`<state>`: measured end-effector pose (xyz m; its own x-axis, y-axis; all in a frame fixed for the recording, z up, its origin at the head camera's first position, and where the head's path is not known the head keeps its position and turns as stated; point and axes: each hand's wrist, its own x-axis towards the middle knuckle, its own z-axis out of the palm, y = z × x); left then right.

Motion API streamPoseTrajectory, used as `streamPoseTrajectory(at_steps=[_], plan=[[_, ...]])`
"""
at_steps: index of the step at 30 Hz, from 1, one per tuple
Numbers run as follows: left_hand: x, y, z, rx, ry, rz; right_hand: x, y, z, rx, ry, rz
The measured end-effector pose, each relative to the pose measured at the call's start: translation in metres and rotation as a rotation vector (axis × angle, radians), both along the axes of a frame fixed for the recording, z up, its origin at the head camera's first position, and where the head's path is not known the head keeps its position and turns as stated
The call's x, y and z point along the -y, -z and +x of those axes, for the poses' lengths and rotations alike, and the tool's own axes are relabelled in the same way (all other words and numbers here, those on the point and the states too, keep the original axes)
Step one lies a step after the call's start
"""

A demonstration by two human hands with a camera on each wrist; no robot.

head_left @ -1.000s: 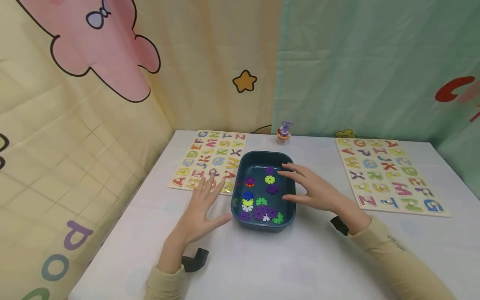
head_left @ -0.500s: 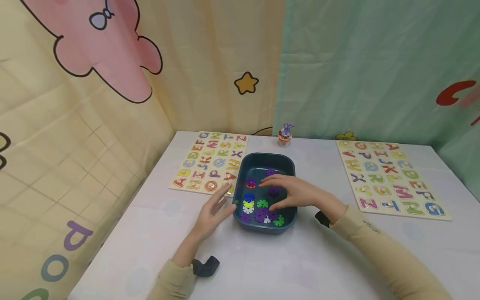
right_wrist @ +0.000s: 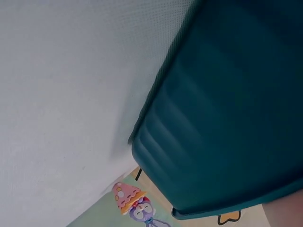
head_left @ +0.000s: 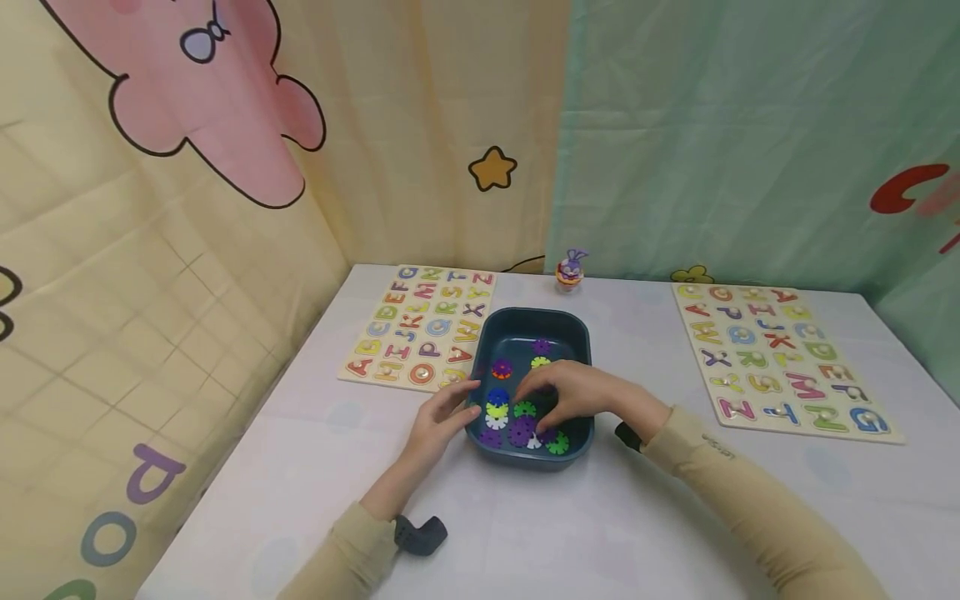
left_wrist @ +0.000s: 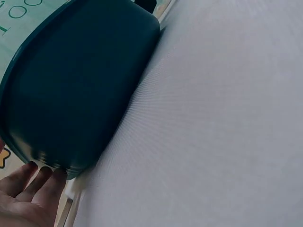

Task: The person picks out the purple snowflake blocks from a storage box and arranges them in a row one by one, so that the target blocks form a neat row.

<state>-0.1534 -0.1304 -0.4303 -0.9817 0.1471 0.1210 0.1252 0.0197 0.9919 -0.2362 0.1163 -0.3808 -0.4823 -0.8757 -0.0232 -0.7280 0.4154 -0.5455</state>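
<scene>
Your left hand (head_left: 433, 427) lays loosely spread fingers against the left edge of the smooth, round-cornered bin (head_left: 536, 323); your right hand (head_left: 576, 390), thumb and fingers parted, hangs over flat, notched discs (head_left: 521, 432) near its front edge.

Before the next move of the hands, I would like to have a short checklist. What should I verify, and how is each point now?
1. Bin upright on the table: ok.
2. Left hand touching the bin: ok, fingertips at its side.
3. Right hand over the discs inside: ok.
4. Disc gripped by right hand: not ok, thumb and forefinger stand apart.
5. Discs separated: not ok, some overlap at the near end.
6. Right-side letter board apart from the bin: ok.
</scene>
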Motion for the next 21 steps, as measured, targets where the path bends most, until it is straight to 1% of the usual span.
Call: streamPoseTrajectory(at_steps=[5, 9, 14, 18, 21], plan=[[0.001, 0.003, -0.001, 0.047, 0.011, 0.016, 0.005, 0.001, 0.0, -0.002, -0.006, 0.053], [0.001, 0.004, -0.003, 0.068, 0.021, 0.031, 0.008, 0.003, -0.001, 0.002, -0.001, 0.079], [0.002, 0.004, -0.004, 0.081, 0.023, 0.036, 0.013, 0.005, -0.002, 0.053, -0.011, 0.07], [0.002, 0.004, -0.003, 0.087, 0.026, 0.04, 0.017, 0.006, -0.003, 0.099, -0.035, 0.039], [0.003, 0.004, -0.003, 0.093, 0.027, 0.046, 0.02, 0.006, -0.003, 0.137, -0.052, 0.035]])
